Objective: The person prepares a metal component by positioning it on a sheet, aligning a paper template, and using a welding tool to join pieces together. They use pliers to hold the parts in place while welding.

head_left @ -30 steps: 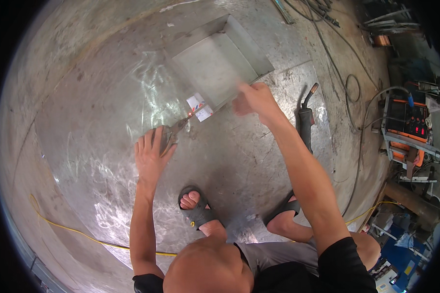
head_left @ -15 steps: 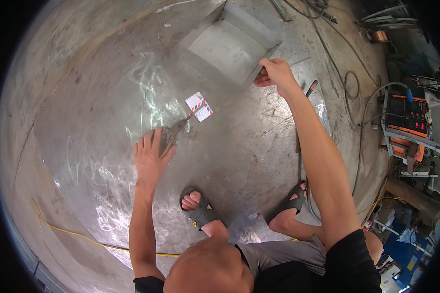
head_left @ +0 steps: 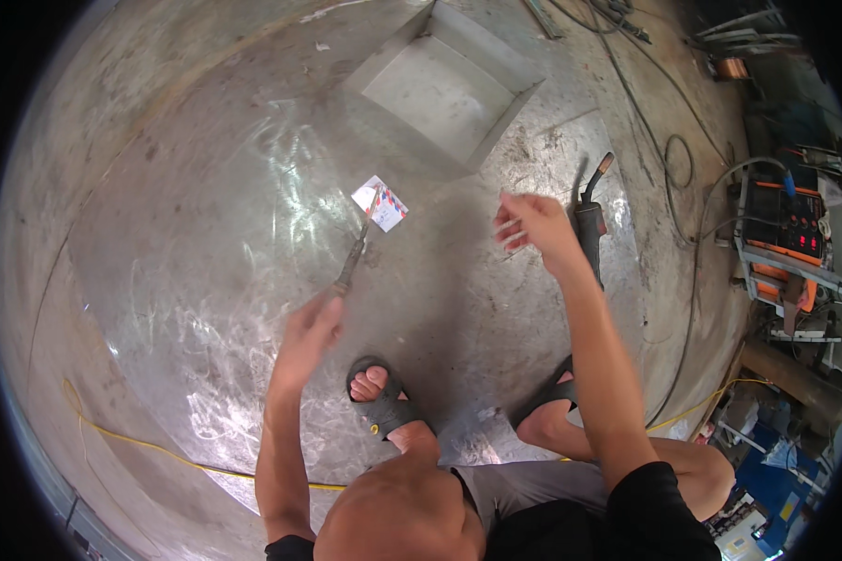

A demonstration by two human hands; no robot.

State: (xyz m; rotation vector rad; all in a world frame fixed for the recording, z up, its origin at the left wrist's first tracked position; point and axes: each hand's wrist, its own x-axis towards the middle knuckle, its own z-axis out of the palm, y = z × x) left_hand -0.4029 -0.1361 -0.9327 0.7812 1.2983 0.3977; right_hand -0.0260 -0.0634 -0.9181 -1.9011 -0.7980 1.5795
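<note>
My left hand, blurred by motion, is closed on the handle end of a dark, long-jawed hand tool that looks like pliers. The tool's tip reaches onto a small white paper envelope with red and blue striped edging, lying on the metal sheet. My right hand hovers with loosely bent fingers apart and nothing in them. It is close to the near corner of a shallow, open sheet-metal tray, without touching it. Beside that hand lies a welding torch with a copper-coloured nozzle.
A large scuffed metal sheet covers the ground under my sandalled feet. Black cables run along the right, toward an orange and black welding machine. A yellow cord crosses at the lower left. A thick pipe lies at right.
My right hand has let go of the tray's corner and moved nearer to me. My left hand has drawn back and right, and the spread tool handles are now together in its grip.
</note>
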